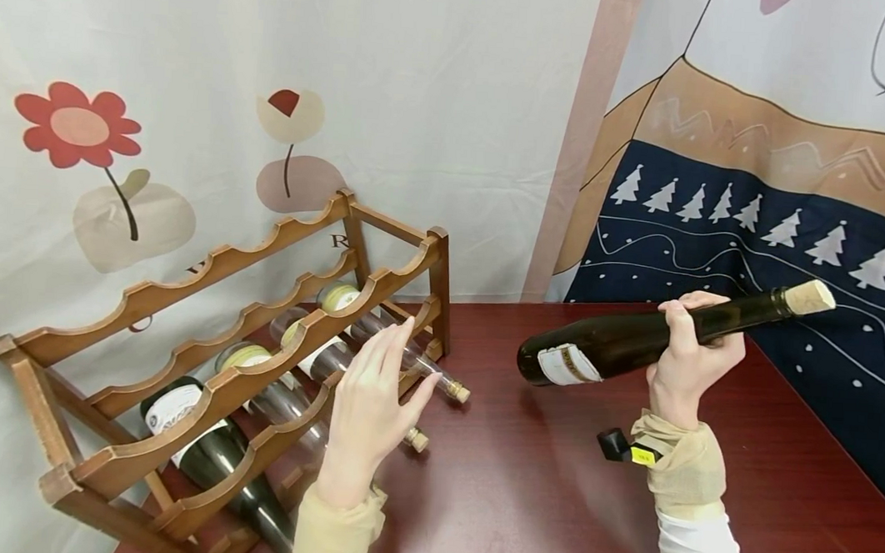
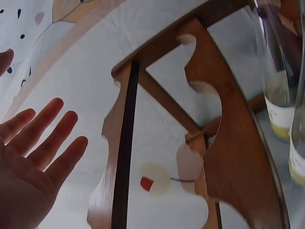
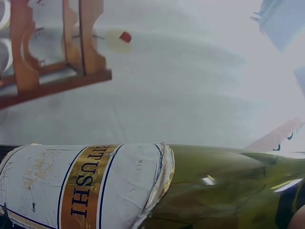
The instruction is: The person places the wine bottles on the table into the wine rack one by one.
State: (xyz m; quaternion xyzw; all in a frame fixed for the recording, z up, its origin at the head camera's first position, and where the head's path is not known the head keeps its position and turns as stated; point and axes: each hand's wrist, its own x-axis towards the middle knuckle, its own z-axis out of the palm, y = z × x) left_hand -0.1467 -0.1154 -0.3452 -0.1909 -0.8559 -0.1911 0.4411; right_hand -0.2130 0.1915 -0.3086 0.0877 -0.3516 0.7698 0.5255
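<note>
My right hand point(image 1: 697, 357) grips a dark green wine bottle point(image 1: 611, 348) around its neck, above the table on the right. The bottle tilts, its cork end up to the right and its base down to the left. Its white label point(image 3: 128, 186), with a gold band, fills the lower part of the right wrist view. My left hand point(image 1: 376, 398) is raised in front of the wooden wine rack point(image 1: 439, 293), fingers straight and thumb apart, holding nothing. In the left wrist view, the fingers point(image 2: 59, 138) are spread beside the rack's scalloped rails point(image 2: 233, 119).
In the rack's lower row lie a dark green bottle point(image 1: 215, 457) and several clear corked bottles point(image 1: 426, 363), necks pointing toward me. The rack stands on a reddish-brown table point(image 1: 522, 481). A printed curtain point(image 1: 480, 128) hangs behind, and a dark blue one point(image 1: 662, 238) at the right.
</note>
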